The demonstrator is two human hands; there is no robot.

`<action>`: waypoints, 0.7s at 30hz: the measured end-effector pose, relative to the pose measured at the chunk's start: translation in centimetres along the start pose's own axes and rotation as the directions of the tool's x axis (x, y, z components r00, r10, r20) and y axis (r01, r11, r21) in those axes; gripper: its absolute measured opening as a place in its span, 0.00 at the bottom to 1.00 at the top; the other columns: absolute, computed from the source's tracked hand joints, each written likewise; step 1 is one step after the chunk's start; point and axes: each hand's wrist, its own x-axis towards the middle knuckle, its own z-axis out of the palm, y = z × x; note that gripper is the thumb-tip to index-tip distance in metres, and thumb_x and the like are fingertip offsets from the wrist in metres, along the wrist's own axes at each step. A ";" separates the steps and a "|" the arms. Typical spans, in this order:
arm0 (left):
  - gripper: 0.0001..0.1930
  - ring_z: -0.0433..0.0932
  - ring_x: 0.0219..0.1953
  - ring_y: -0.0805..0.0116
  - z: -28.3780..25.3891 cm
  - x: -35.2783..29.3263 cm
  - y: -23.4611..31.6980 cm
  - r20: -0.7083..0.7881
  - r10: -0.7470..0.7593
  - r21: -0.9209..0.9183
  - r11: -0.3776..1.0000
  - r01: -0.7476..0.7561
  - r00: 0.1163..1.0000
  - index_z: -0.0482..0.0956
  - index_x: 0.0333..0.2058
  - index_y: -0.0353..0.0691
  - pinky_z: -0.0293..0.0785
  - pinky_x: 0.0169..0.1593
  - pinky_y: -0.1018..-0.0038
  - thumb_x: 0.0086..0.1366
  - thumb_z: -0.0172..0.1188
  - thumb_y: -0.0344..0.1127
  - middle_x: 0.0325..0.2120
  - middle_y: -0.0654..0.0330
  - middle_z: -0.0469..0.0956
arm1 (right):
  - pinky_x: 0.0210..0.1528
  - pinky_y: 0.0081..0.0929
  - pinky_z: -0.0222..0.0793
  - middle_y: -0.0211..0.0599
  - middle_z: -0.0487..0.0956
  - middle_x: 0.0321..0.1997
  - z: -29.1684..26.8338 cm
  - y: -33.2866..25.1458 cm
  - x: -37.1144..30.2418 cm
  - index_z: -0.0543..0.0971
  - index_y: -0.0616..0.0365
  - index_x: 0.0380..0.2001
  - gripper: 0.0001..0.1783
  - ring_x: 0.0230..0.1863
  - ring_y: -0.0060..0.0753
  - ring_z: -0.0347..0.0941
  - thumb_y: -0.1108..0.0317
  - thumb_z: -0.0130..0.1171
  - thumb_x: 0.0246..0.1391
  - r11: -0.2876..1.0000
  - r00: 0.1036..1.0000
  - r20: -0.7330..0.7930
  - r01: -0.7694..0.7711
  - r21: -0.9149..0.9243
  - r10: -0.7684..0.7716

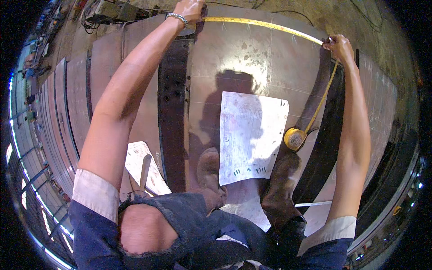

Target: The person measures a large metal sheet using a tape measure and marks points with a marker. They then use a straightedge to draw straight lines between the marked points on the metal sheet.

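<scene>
A yellow tape measure blade (pixel 270 26) is stretched across the far edge of a steel plate (pixel 211 54). My left hand (pixel 190 11) is closed at the blade's left end, at the plate's far left corner. At the far right corner my right hand (pixel 338 46) pinches the blade between its fingers. From there the blade bends back toward me to the round yellow tape case (pixel 294 138), which lies near my right boot. White marks and thin lines show on the plate under the blade. A white drawing sheet (pixel 253 135) lies between my boots.
My boots (pixel 209 168) rest on the plate. Another paper (pixel 146 168) lies by my left knee with a flat metal strip on it. Dark steel with holes (pixel 173 94) runs along the left, and more plates (pixel 67 117) lie beyond. Cables (pixel 292 13) cross the floor at the far side.
</scene>
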 end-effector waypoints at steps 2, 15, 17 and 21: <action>0.06 0.84 0.33 0.50 0.1 -0.2 0.3 0.019 -0.023 -0.003 1.000 0.023 1.000 0.86 0.24 0.49 0.81 0.37 0.57 0.45 0.68 0.39 0.25 0.52 0.84 | 0.52 0.45 0.75 0.47 0.84 0.50 -0.1 -0.2 -0.4 0.84 0.53 0.50 0.29 0.52 0.51 0.81 0.54 0.75 0.44 0.999 1.000 -0.007 -0.006 0.054 0.007; 0.14 0.85 0.44 0.49 -0.2 -0.6 1.2 0.003 -0.066 0.101 0.993 0.065 0.998 0.85 0.39 0.47 0.83 0.45 0.55 0.51 0.72 0.37 0.39 0.50 0.85 | 0.51 0.44 0.76 0.45 0.86 0.44 -1.2 -1.6 -1.5 0.86 0.54 0.46 0.25 0.48 0.51 0.82 0.57 0.76 0.44 0.995 0.997 0.063 -0.053 0.079 0.049; 0.14 0.85 0.44 0.50 -0.5 -0.6 0.8 -0.001 -0.048 0.064 0.997 0.048 0.999 0.85 0.38 0.48 0.83 0.45 0.56 0.51 0.73 0.37 0.38 0.51 0.86 | 0.51 0.44 0.76 0.45 0.86 0.44 -1.7 -1.3 -1.4 0.87 0.54 0.45 0.24 0.47 0.52 0.82 0.58 0.77 0.43 0.994 0.996 0.064 -0.065 0.087 0.059; 0.15 0.84 0.43 0.47 -1.8 -1.0 0.8 0.085 -0.040 -0.006 0.999 0.041 0.996 0.85 0.42 0.50 0.81 0.43 0.53 0.54 0.70 0.40 0.38 0.51 0.85 | 0.49 0.45 0.76 0.47 0.86 0.43 -0.6 -0.2 -1.5 0.87 0.55 0.44 0.23 0.46 0.52 0.83 0.58 0.77 0.43 0.993 0.999 -0.035 -0.023 0.119 0.028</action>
